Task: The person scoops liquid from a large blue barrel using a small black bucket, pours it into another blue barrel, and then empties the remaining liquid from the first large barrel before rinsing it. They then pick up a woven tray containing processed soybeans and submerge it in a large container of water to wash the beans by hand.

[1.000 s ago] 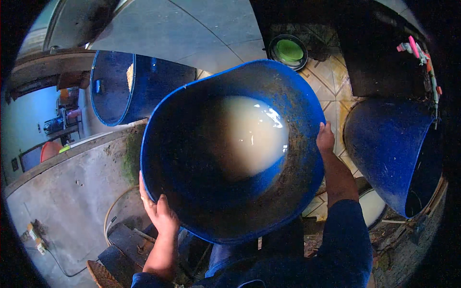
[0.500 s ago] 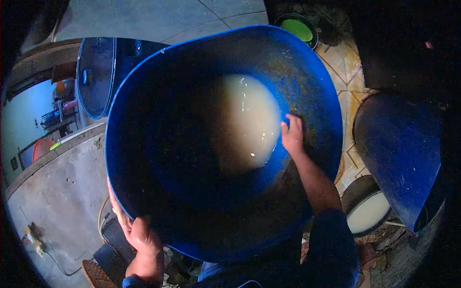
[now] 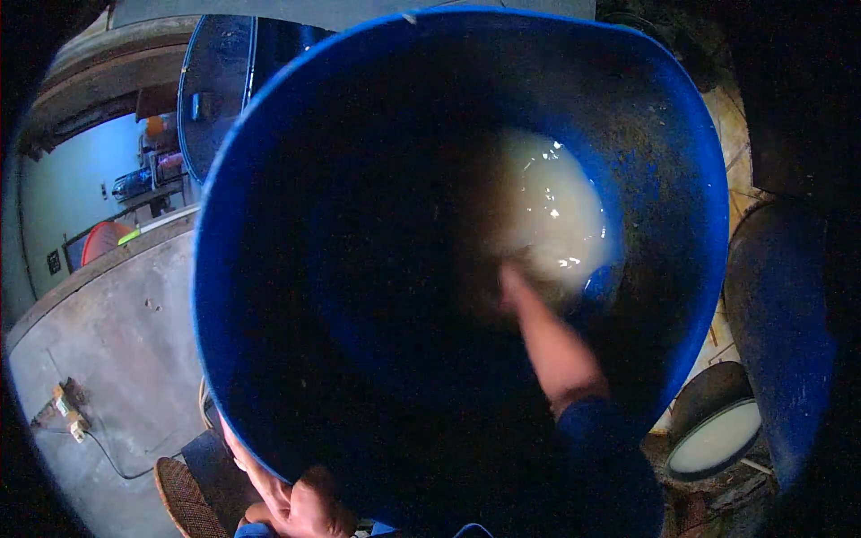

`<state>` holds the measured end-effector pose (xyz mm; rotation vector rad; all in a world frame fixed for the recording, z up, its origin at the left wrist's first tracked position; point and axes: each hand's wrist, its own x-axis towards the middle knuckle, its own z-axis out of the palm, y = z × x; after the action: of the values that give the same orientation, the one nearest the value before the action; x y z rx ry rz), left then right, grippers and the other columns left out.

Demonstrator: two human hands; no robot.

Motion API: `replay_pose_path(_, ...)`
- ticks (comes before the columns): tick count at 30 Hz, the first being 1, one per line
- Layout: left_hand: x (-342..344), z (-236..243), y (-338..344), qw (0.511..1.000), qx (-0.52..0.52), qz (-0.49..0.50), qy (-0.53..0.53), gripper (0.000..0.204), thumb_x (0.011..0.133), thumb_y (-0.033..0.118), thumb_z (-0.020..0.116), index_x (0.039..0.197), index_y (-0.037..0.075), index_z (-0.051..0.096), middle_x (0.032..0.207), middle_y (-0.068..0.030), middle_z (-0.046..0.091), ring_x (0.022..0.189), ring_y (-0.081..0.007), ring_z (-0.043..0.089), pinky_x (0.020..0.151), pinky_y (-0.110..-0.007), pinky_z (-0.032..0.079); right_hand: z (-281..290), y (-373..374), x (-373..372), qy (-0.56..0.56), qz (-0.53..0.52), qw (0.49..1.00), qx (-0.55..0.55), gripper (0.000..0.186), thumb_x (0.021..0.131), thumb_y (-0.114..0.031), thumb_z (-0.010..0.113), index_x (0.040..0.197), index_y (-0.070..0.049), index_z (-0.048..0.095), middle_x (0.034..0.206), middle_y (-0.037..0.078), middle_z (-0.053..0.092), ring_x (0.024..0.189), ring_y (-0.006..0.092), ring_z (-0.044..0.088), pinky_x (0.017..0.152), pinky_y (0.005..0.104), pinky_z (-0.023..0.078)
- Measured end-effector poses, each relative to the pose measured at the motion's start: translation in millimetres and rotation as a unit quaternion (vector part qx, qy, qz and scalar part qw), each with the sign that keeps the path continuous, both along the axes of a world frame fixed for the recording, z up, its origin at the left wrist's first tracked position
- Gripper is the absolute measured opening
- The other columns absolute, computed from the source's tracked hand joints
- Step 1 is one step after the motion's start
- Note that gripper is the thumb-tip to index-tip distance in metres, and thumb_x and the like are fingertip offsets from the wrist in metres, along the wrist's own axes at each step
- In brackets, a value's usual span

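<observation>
A big blue plastic barrel (image 3: pixel 199 296) takes up most of the view, tilted with its mouth toward me. Cloudy whitish liquid (image 3: pixel 565 211) lies pooled inside, toward the right of the barrel's bottom. My left hand (image 3: pixel 309 507) is closed round the near left part of the rim, thumb on the inner side and fingers along the outer wall. Deep inside, my right hand (image 3: pixel 513 289) reaches to the near edge of the liquid. Its fingers are blurred and partly under or behind the murky surface, so their pose is hidden.
At right stand a dark pot (image 3: pixel 717 439) with whitish liquid and a large dark-blue container (image 3: pixel 780 332). Another blue barrel (image 3: pixel 213 99) is at the far left. A grey concrete wall (image 3: pixel 108 350) runs along the left, with a cable and plug (image 3: pixel 70 412). A woven basket (image 3: pixel 179 498) sits at lower left.
My right hand has moved from the barrel's inner right wall down and left into the liquid's edge. The barrel appears larger and closer; my left hand still holds its rim.
</observation>
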<state>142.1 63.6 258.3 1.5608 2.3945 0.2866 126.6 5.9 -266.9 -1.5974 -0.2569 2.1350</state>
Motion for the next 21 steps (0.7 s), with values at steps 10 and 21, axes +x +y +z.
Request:
replay_pose_path(10,-8.3,-5.2,14.2,0.998,0.013,-0.018,-0.051,0.071,0.080,0.030,0.051,0.140,-0.004,0.035,0.142,-0.0181,0.038,0.128,-0.0289,0.038,0.109,-0.040,0.024,-84.5,-36.9,79.8,-0.591,-0.078,0.787,0.160,0.026,0.094,-0.022,0.045,0.102,-0.003,0.061,0.092,0.009,0.063,0.076,0.0231,0.060,0.073,0.0325,0.051)
replay_pose_path(21,4.8,-23.3,27.3,0.988,0.081,-0.052,-0.124,0.079,0.077,0.027,0.057,0.143,-0.005,0.028,0.139,-0.0199,0.041,0.127,-0.0283,0.040,0.108,-0.037,0.027,173.5,36.4,3.2,-0.016,0.342,0.882,0.323,0.049,0.094,-0.040,0.049,0.131,-0.009,0.050,0.128,0.018,0.054,0.114,0.0357,0.053,0.095,0.0463,0.043)
